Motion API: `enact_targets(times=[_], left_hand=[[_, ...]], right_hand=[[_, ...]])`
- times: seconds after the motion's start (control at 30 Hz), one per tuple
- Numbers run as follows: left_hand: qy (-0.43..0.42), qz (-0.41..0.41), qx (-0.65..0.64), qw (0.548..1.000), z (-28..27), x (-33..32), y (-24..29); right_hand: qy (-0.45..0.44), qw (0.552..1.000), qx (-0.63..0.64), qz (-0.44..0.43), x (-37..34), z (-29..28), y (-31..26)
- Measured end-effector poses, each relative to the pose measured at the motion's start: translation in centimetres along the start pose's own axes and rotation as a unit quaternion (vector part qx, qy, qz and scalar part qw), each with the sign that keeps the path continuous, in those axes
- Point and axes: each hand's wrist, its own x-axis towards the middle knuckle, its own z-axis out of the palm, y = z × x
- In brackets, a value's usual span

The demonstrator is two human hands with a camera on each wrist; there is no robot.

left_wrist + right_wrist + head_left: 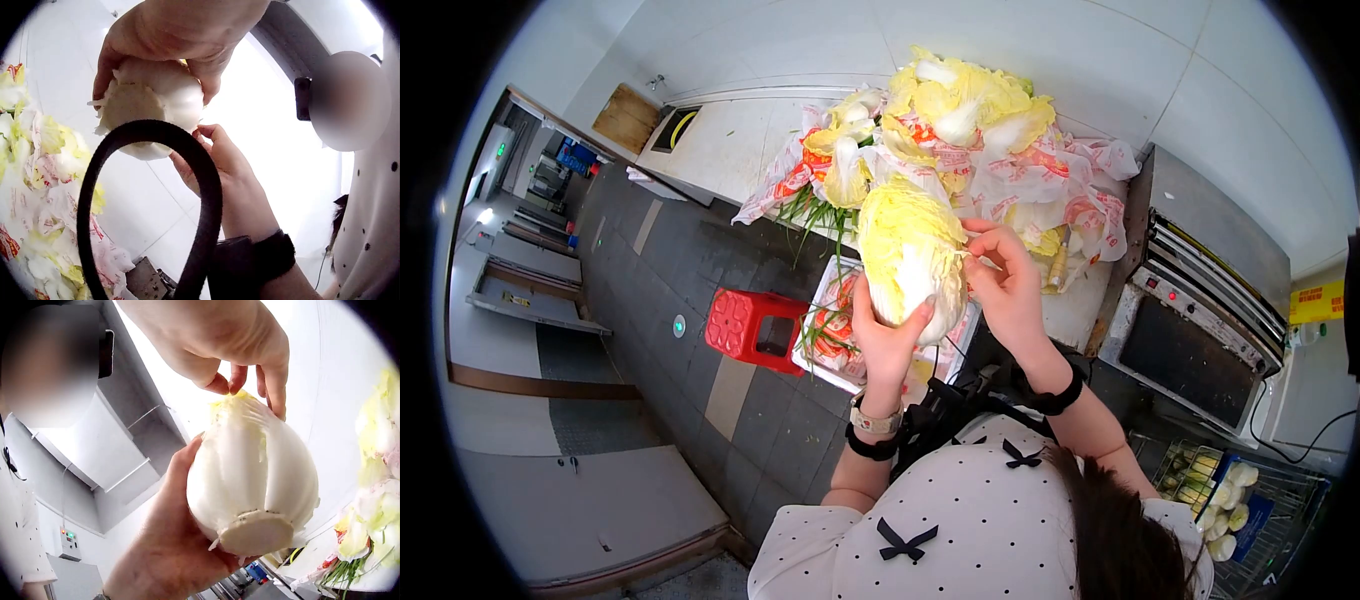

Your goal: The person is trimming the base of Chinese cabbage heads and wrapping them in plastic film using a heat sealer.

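A large napa cabbage (908, 250), yellow at its leafy end and white toward the base, is held up in front of the person's body. My left hand (882, 340) grips it around the lower part, thumb on the near side. At the cabbage's right side, my right hand (1007, 290) pinches the edge of an outer leaf between thumb and forefinger. The right wrist view shows the pale cut stem end (257, 534) facing that camera, with the right fingertips (237, 378) on the yellowish leaf edge.
Loose cabbage leaves (975, 100) and printed plastic bags (1050, 180) cover the counter (750, 150). Green onions (815, 215) hang over its edge. Below are a white foam box (825, 375) and a red stool (735, 322). A metal appliance (1200, 290) and a cart (1290, 490) holding cabbages stand right.
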Motion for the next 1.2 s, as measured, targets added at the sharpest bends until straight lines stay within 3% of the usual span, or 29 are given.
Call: enact_targets(times=[0.17, 0.27, 0.37, 0.47, 0.5, 0.53, 0.57, 0.63, 0.67, 0.77, 0.87, 0.97, 1.07, 1.2], left_hand=[[-0.009, -0.02, -0.047, 0.999, 0.3, 0.2, 0.4], [-0.005, -0.069, -0.111, 0.991, 0.3, 0.3, 0.9], [-0.001, -0.098, -0.151, 0.984, 0.2, 0.4, 0.8], [-0.005, -0.103, -0.15, 0.983, 0.3, 0.5, 1.0], [-0.006, -0.105, -0.146, 0.984, 0.3, 0.4, 1.1], [-0.004, -0.105, -0.147, 0.983, 0.3, 0.4, 1.0], [-0.003, -0.104, -0.149, 0.983, 0.3, 0.4, 0.9], [-0.001, -0.093, -0.142, 0.985, 0.5, 0.7, 0.8], [0.002, -0.088, -0.135, 0.987, 0.6, 0.7, 0.9], [-0.001, -0.067, -0.098, 0.993, 0.8, 0.7, 0.6], [0.006, -0.049, -0.08, 0.996, 0.7, 0.7, 0.0], [0.012, -0.04, -0.078, 0.996, 0.7, 0.8, -0.2], [0.015, -0.047, -0.076, 0.996, 0.8, 0.7, -0.1], [0.022, -0.014, 0.005, 1.0, 1.0, 0.7, -0.6]], right_hand=[[-0.022, 0.999, 0.019, 0.013, 0.1, -0.3, -0.1], [-0.038, 0.987, 0.153, 0.037, 0.7, -1.3, 0.2], [-0.036, 0.981, 0.185, 0.047, 1.5, -2.5, 0.0], [-0.06, 0.991, -0.099, -0.061, 3.2, -4.8, 0.5], [-0.004, 0.949, -0.291, -0.118, 3.4, -4.6, 0.4], [0.053, 0.865, -0.47, -0.171, 3.6, -4.4, 0.2], [0.107, 0.741, -0.627, -0.216, 3.7, -4.0, 0.1], [0.062, 0.909, -0.377, -0.165, 3.1, -2.5, 1.0], [0.037, 0.962, -0.237, -0.131, 2.4, -1.6, 1.4], [-0.028, 0.966, -0.255, -0.038, 1.0, 0.4, 0.0], [-0.026, 0.965, -0.262, -0.004, 0.9, 0.8, -0.1], [-0.016, 0.985, -0.167, -0.031, 1.1, 0.6, 1.2], [-0.014, 0.969, -0.235, -0.075, 1.0, 0.6, 1.1], [-0.008, 0.909, -0.406, -0.099, 0.7, 0.8, -0.1]])
